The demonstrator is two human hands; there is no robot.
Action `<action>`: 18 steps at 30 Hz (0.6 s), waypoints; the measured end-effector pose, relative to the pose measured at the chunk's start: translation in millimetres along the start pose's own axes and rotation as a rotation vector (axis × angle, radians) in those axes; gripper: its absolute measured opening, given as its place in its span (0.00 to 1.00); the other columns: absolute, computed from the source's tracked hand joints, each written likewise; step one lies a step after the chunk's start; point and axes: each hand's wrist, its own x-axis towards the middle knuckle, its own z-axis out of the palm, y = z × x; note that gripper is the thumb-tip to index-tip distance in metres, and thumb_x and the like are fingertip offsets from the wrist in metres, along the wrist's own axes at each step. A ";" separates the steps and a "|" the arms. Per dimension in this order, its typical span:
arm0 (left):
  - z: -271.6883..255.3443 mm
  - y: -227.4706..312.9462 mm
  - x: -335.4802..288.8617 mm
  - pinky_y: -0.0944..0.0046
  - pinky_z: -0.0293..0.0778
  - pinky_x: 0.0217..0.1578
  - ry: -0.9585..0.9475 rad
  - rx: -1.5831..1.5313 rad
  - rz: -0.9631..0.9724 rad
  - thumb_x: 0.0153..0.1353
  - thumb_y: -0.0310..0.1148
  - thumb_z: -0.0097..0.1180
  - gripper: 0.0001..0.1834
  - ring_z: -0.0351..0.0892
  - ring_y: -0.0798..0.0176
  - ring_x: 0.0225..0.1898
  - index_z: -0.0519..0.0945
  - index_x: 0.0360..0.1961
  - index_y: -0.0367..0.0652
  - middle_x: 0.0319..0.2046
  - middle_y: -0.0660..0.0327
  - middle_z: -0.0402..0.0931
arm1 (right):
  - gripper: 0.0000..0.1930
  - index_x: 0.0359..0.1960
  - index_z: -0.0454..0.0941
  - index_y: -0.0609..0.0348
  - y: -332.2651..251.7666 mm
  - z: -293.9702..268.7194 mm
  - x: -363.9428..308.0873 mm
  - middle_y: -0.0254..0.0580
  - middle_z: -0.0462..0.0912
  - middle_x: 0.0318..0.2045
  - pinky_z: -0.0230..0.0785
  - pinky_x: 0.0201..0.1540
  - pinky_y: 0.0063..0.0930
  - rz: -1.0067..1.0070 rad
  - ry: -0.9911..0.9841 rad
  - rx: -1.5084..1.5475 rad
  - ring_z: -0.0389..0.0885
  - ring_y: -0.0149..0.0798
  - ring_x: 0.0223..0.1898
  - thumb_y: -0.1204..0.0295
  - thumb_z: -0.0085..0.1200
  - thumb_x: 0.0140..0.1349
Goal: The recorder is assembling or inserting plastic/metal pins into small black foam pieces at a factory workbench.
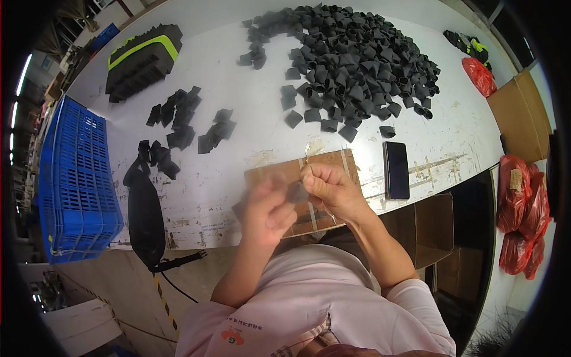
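Observation:
Over a brown cardboard sheet [324, 159] at the table's near edge, my two hands are close together. My right hand [333, 189] is closed in a pinch, thumb against forefinger. A small dark grey fabric piece [295, 191], blurred, shows at its fingertips, between the two hands. My left hand [270, 205] is smeared by motion, its fingers partly curled; whether it grips anything is unclear. Beyond the sheet lies a big heap of dark grey fabric loops [363, 65], short and tube-like. Smaller groups of flattened dark pieces [178, 113] lie to the left.
A black phone [396, 171] lies right of the sheet. At left are a blue plastic crate [80, 178], a black pouch with a strap [146, 217] and a dark stack with a yellow-green band [144, 59]. Red plastic bags [523, 205] and a cardboard box [523, 113] are at right.

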 end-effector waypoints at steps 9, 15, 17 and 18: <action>0.7 2.1 1.8 0.78 0.49 0.07 0.106 -0.187 -0.081 0.57 0.21 0.40 0.11 0.55 0.77 0.07 0.67 0.41 0.35 0.32 0.52 0.72 | 0.13 0.23 0.69 0.56 1.3 -5.1 9.0 0.23 0.61 0.17 0.50 0.18 0.13 -0.004 -0.015 -0.082 0.56 0.19 0.17 0.62 0.50 0.58; 33.5 -1.4 8.4 0.74 0.65 0.26 0.232 1.431 0.633 0.55 0.23 0.46 0.12 0.71 0.68 0.26 0.70 0.42 0.33 0.35 0.55 0.73 | 0.14 0.25 0.70 0.60 -3.2 -2.6 -0.5 0.27 0.67 0.20 0.56 0.20 0.14 -0.152 0.149 -0.465 0.62 0.20 0.20 0.61 0.50 0.58; 39.8 3.7 10.8 0.66 0.68 0.41 -0.008 1.592 0.735 0.53 0.23 0.49 0.10 0.74 0.60 0.38 0.74 0.37 0.33 0.36 0.53 0.75 | 0.11 0.29 0.72 0.63 -4.6 5.0 -6.7 0.37 0.72 0.24 0.61 0.26 0.22 -0.522 0.377 -0.768 0.68 0.30 0.23 0.67 0.55 0.53; 39.2 5.3 10.0 0.66 0.68 0.41 -0.005 1.593 0.737 0.53 0.23 0.49 0.10 0.74 0.60 0.38 0.74 0.37 0.33 0.36 0.53 0.75 | 0.11 0.29 0.72 0.63 -7.0 8.6 -10.4 0.37 0.72 0.24 0.61 0.26 0.22 -0.522 0.373 -0.767 0.68 0.30 0.23 0.67 0.55 0.53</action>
